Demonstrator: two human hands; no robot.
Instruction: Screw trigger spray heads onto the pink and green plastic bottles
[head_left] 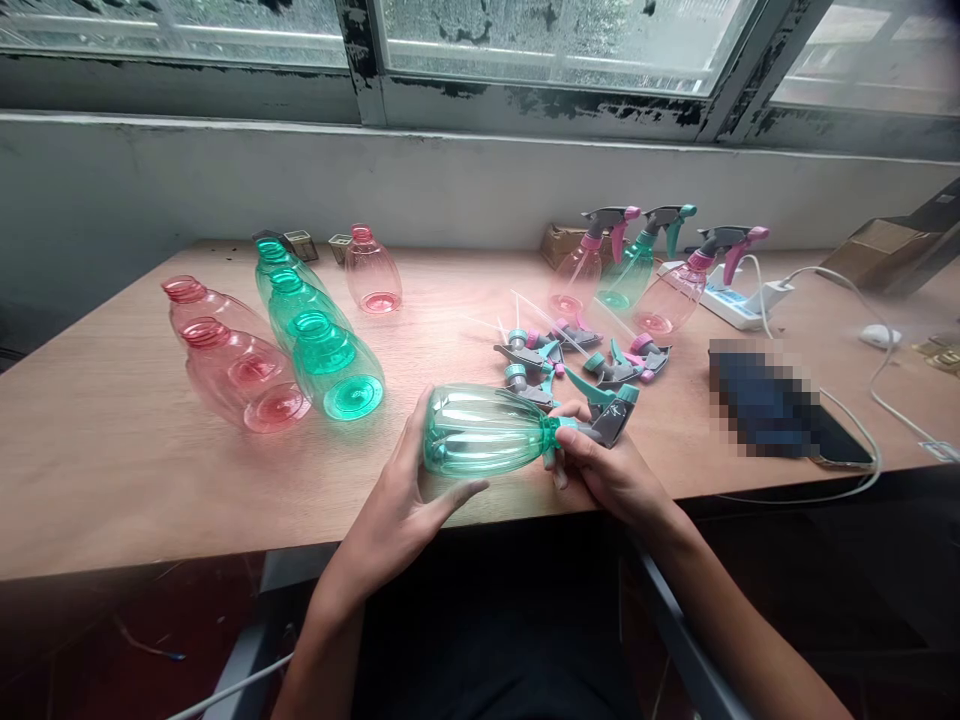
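My left hand (409,500) cradles a clear green spray bottle (484,430) that lies sideways just above the table's near edge, base to the left. My right hand (600,468) is closed round the grey and green trigger head (604,412) sitting on the bottle's neck. Just beyond lies a heap of loose trigger heads (574,358) in grey, pink and green with thin dip tubes.
On the wooden table (112,450), pink bottles (236,365) and green bottles (319,335) without heads stand at left, one pink bottle (371,270) behind. Three bottles with heads (637,265) stand at back right. A phone (780,405), power strip (739,300) and cables lie right.
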